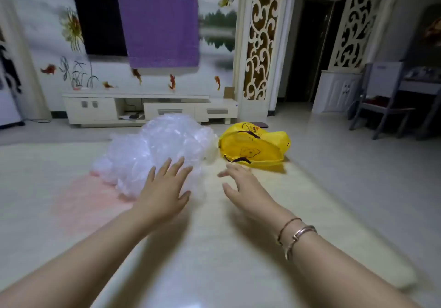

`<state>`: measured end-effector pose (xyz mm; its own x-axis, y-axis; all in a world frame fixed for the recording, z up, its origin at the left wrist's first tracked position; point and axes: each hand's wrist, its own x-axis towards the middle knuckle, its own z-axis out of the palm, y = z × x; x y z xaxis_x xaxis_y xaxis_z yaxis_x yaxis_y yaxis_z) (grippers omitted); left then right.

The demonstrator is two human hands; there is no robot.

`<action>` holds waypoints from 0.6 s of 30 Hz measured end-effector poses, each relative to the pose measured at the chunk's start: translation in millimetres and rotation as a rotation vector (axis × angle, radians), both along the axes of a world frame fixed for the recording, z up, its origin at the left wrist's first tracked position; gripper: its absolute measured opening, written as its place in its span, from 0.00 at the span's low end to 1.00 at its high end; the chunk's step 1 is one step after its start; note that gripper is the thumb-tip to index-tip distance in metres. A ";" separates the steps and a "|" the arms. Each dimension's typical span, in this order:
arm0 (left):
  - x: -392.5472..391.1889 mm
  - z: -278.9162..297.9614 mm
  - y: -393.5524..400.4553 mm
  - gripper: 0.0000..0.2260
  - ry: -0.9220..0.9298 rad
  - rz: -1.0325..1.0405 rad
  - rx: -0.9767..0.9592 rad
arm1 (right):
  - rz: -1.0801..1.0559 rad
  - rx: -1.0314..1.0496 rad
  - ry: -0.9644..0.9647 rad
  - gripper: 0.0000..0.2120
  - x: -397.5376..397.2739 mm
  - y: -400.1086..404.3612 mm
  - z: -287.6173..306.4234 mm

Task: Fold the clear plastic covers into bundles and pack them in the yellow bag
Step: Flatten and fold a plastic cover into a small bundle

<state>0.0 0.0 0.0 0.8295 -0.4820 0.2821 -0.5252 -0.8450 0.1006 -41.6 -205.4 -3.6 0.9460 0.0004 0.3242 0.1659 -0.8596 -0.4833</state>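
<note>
The clear plastic covers (pixel 155 150) lie in one loose, puffy heap at the middle of the frame, on a pale tabletop (pixel 214 272), with a faint pink patch showing beneath the heap's lower left edge. The film looks very light, soft and crinkly, full of trapped air; it will likely spring back when released and slide under the fingers, so taking a free edge or corner and pressing the air out flat seems wiser than grabbing the mound's middle. It is translucent white, wrinkled all over, and no single sheet can be told apart from the rest.

Just right of the heap, touching or nearly touching it, the yellow bag (pixel 253 145) lies slumped on its side, with dark handles and printed markings; whether its mouth is open cannot be told.

The left hand (pixel 164 188) reaches to the heap's near edge, grip apart with fingers spread straight, fingertips at the plastic. The right hand (pixel 243 186), bracelets (pixel 298 236) on its wrist, hovers lower centre-right, grip likewise apart, holding nothing.
</note>
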 end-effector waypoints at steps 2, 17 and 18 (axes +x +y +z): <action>10.8 -14.9 4.1 0.27 0.051 0.004 -0.015 | 0.051 0.074 0.040 0.18 17.5 12.8 -11.0; 7.9 -19.8 -60.4 0.13 -0.114 -0.207 -0.512 | -0.150 0.544 0.025 0.11 -13.7 -30.1 -1.8; 2.1 -18.0 -68.1 0.11 -0.105 -0.218 -0.589 | -0.161 0.621 0.053 0.12 -23.0 -38.5 2.7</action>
